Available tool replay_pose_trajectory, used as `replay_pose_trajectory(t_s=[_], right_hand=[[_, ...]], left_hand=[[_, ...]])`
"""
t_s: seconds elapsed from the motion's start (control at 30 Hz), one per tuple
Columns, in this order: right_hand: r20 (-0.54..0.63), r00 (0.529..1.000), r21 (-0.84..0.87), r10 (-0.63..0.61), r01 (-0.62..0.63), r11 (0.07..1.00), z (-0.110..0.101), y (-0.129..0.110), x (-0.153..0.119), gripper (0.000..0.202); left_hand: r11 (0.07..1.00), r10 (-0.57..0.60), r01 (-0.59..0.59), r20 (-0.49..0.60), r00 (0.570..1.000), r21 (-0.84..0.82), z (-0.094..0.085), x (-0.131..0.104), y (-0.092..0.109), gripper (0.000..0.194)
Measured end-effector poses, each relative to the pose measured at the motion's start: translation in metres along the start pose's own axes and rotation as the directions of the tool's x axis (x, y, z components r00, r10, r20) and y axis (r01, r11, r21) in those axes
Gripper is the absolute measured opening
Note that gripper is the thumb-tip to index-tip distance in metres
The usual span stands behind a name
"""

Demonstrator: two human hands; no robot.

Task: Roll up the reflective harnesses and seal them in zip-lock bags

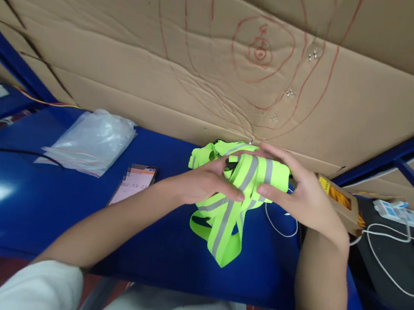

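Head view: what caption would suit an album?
Both hands, left and right, bundle a neon reflective strap above a blue table.

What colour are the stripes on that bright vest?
Silver-grey stripes on the neon yellow-green vest, seen in the head view.

We see open counter at far left. Plastic bags and phone crowd the left side; brown box and white cables block the right; cardboard wall closes the back.

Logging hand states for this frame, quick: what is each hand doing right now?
Left hand: closed on the rolled neon-yellow reflective vest, thumb on top.
Right hand: gripping the same vest from the other side, fingers curled over it.
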State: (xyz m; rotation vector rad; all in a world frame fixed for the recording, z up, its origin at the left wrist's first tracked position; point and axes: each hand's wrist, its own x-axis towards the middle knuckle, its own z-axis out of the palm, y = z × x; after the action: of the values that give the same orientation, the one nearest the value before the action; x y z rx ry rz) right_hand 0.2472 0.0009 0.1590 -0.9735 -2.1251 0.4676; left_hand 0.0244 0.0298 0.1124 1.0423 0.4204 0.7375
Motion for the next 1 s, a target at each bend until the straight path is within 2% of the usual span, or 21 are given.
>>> replay_pose_trajectory(t_s=[0.07, 0.17, 0.27, 0.33, 0.43, 0.53, 0.6, 0.73, 0.83, 0.93, 1.0], right_hand=[[0.019, 0.999, 0.103, 0.031, -0.033, 0.994, 0.007, 0.005, 0.005, 0.05], [-0.057, 0.998, 0.204, 0.039, -0.026, 0.979, 0.017, 0.008, 0.01, 0.034], [-0.145, 0.982, 0.206, 0.121, -0.09, 0.974, 0.025, 0.009, 0.011, 0.031], [-0.2, 0.967, 0.22, 0.16, -0.115, 0.969, 0.029, 0.01, 0.01, 0.034], [-0.312, 0.94, 0.17, 0.136, -0.085, 0.982, 0.036, 0.014, 0.008, 0.034], [-0.414, 0.909, 0.018, 0.039, -0.034, 0.999, 0.042, 0.023, 0.01, 0.028], [-0.367, 0.927, -0.07, -0.077, 0.055, 0.996, 0.043, 0.03, 0.014, 0.024], [-0.123, 0.953, -0.15, -0.275, 0.257, 0.955, 0.037, 0.04, 0.019, 0.025], [0.011, 0.958, -0.177, -0.288, 0.285, 0.942, 0.029, 0.036, 0.018, 0.041], [0.141, 0.958, -0.192, -0.25, 0.275, 0.942, 0.024, 0.03, 0.014, 0.061], [0.225, 0.95, -0.166, -0.215, 0.255, 0.953, 0.021, 0.029, 0.011, 0.067]], left_hand=[[1.0, 0.02, -0.02, -0.002, 1.0, -0.017, -0.001, 0.004, -0.003, 0.049], [0.996, 0.012, -0.013, -0.006, 1.0, -0.092, -0.003, 0.012, -0.009, 0.049], [0.987, -0.025, 0.028, 0.023, 0.999, -0.16, -0.007, 0.017, -0.012, 0.049], [0.991, -0.038, 0.042, 0.034, 0.999, -0.124, -0.01, 0.018, -0.015, 0.044], [0.996, -0.078, 0.082, 0.107, 0.991, -0.029, -0.018, 0.021, -0.021, 0.042], [0.98, -0.152, 0.176, 0.229, 0.961, -0.089, -0.027, 0.027, -0.028, 0.045], [0.964, -0.146, 0.194, 0.247, 0.958, -0.18, -0.033, 0.031, -0.03, 0.045], [0.944, -0.147, 0.201, 0.214, 0.966, -0.26, -0.042, 0.031, -0.027, 0.033], [0.939, -0.137, 0.201, 0.234, 0.962, -0.279, -0.047, 0.029, -0.027, 0.042], [0.942, -0.051, 0.106, 0.177, 0.983, -0.318, -0.052, 0.03, -0.032, 0.058], [0.94, -0.047, 0.095, 0.15, 0.987, -0.328, -0.054, 0.03, -0.034, 0.06]])
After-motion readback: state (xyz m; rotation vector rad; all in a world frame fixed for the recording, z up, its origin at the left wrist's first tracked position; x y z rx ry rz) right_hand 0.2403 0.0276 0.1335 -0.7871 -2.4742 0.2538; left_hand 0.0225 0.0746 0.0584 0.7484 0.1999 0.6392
